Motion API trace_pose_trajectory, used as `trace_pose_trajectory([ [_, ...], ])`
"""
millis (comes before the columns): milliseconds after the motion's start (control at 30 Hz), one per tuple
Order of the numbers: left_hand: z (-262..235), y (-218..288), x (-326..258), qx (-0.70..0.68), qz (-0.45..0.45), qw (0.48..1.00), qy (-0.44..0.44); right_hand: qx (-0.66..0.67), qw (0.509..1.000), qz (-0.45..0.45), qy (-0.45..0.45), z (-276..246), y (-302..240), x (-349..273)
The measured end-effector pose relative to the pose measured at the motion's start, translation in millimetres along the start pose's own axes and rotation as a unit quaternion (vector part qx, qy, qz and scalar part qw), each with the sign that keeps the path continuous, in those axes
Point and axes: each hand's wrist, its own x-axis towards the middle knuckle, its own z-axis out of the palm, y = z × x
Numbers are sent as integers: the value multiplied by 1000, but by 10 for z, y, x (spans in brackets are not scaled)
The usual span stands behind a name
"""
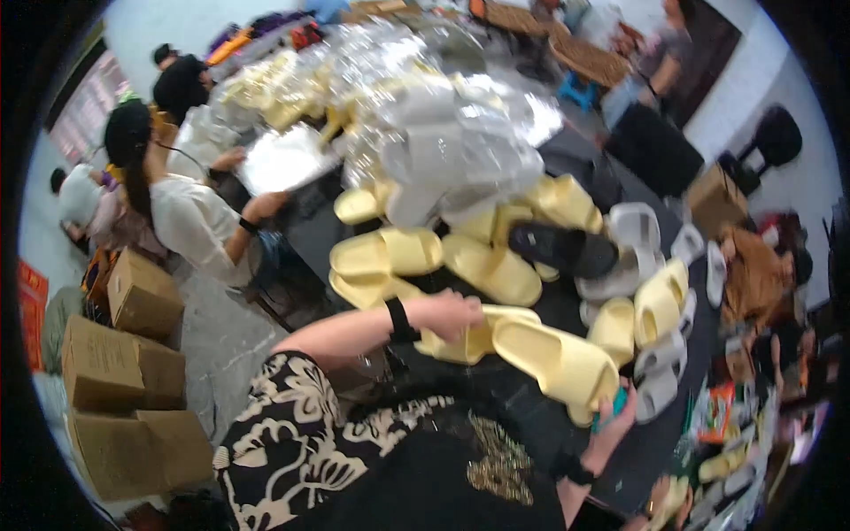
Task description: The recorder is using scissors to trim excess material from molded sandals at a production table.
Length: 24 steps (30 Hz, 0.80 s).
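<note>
A pair of pale yellow slippers lies in front of me at the edge of the black table. My left hand, a black band on its wrist, is closed over another yellow slipper beside that pair. Whatever its fingers pinch is hidden. At the right end of the pair, my right hand is closed round a small green object, its kind unclear, right against the nearest slipper. Just beyond my left hand lie more yellow slippers, and a black slipper sits among them.
Clear plastic bags, some with slippers inside, heap up on the table's far part. White slippers stand along its right side. Co-workers in white tops sit at the left edge. Cardboard boxes are stacked on the left floor.
</note>
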Motion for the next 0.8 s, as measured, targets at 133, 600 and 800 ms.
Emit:
trace_pose_trajectory([
  [133,196,-240,199,-71,5,994,84,-41,994,100,-10,253,74,41],
  [600,696,-437,-437,-235,-293,909,182,76,985,137,-66,340,733,114],
  [800,880,-522,-400,-244,-280,901,224,121,962,183,-162,799,855,125],
])
